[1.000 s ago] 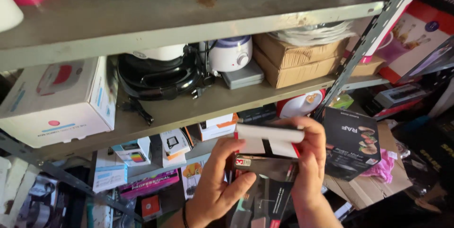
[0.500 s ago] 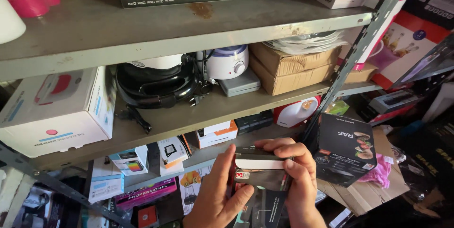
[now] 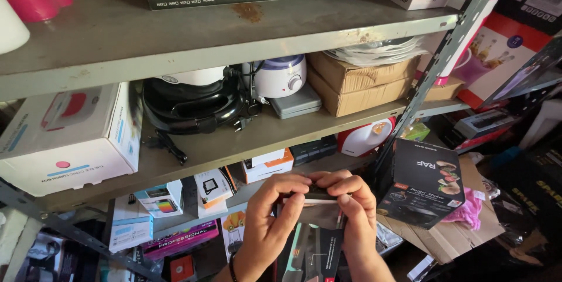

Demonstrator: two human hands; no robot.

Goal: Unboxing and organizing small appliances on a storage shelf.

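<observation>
Both my hands on the dark box: left hand [image 3: 266,223] and right hand [image 3: 354,217] each in a pinching grip on its top flap. Box [image 3: 310,241] held below the shelf [image 3: 234,136]. Flap looks nearly shut; box not yet shelved.

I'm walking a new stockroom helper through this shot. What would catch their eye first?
Low in the middle, the left hand and right hand pinch the top of a dark flat package. Above, a black appliance sits on the grey metal shelf, beside a white box.
</observation>
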